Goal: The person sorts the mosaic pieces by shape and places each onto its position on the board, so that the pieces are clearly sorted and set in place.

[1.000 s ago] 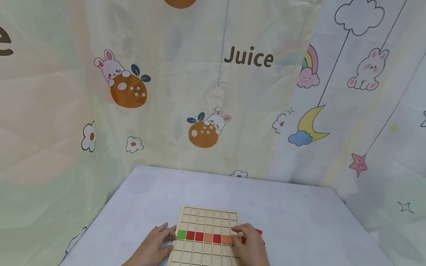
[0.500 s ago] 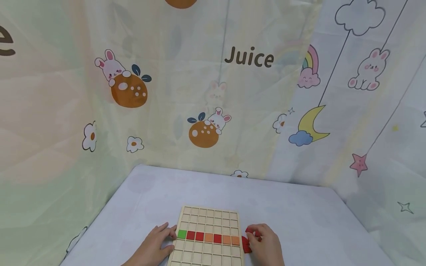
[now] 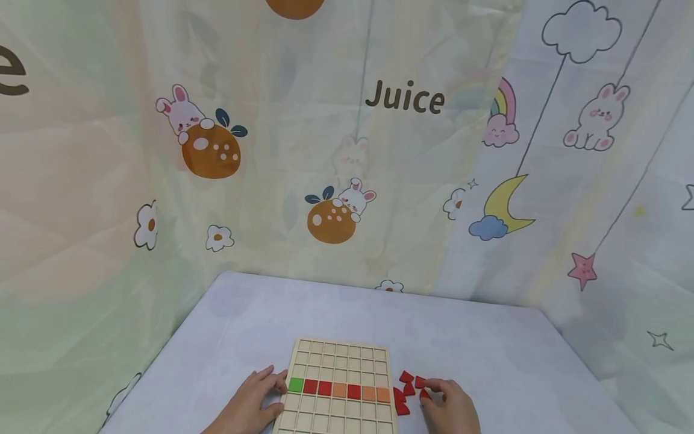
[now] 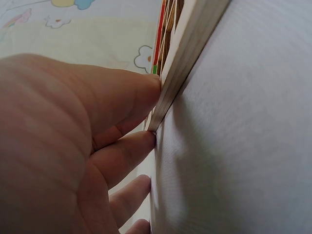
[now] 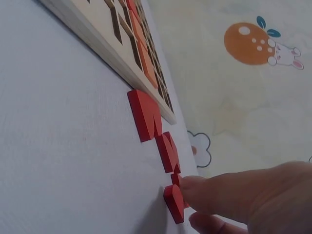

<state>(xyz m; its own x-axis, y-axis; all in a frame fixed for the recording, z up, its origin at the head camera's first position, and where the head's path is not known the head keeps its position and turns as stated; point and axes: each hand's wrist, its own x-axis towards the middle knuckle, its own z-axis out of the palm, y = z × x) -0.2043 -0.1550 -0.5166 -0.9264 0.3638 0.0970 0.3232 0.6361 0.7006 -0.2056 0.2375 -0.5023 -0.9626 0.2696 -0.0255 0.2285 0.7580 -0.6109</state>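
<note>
A light wooden grid board lies on the table, one row filled with square tiles: a green tile at the left end, then red tiles and orange tiles. My left hand rests at the board's left side; in the left wrist view its thumb and a finger touch the wooden edge. Right of the board lie several small red wedge-shaped pieces. My right hand is at the rightmost ones, thumb and index finger spread apart, fingertips right at two red pieces.
The table has a pale cloth that reaches back to a hanging curtain printed with bunnies, oranges and the word Juice. More curtain hangs on the right.
My right hand has moved right, off the board's right edge and past the red pieces, which now show spread out. An orange tile at the row's right end is uncovered. My left hand stays put.
</note>
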